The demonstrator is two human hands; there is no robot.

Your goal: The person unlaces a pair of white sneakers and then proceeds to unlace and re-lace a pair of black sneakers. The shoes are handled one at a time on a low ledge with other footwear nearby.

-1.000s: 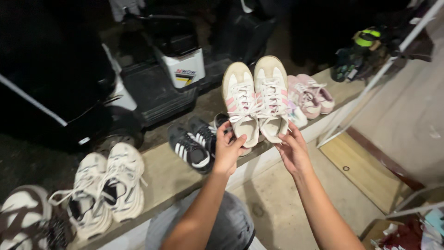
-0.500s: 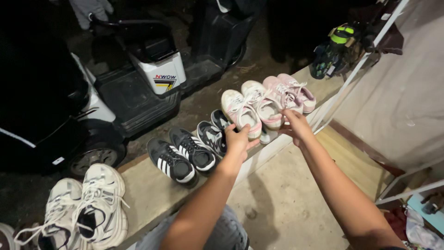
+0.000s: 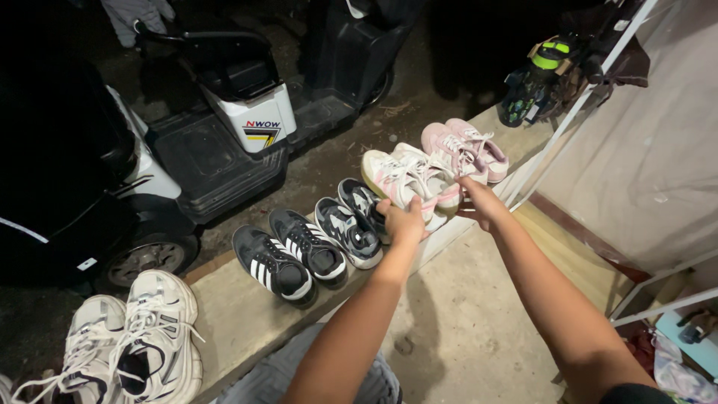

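Since a second ago the cream-and-pink sneakers (image 3: 407, 178) have come down from mid-air, soles hanging, to the concrete ledge (image 3: 239, 307), where they now lie laces up between the grey-and-black sneakers (image 3: 351, 224) and the pink sneakers (image 3: 465, 150). Half a second ago they were already low; since then they have shifted a little toward the pink pair and my view has edged left.

As I read it, I am seating the pair in the row. My left hand (image 3: 404, 221) curls over the heel of the nearer shoe, and my right hand (image 3: 479, 200) pinches at the heel of the farther one; whether either is gripping or only resting there I cannot tell, since the fingertips are hidden in dim light.

To do it well, I would push both heels level with the ledge's front edge, toes pointing out like the black striped sneakers (image 3: 292, 254), leave a gap on each side, then lift my fingers straight off without dragging the laces.
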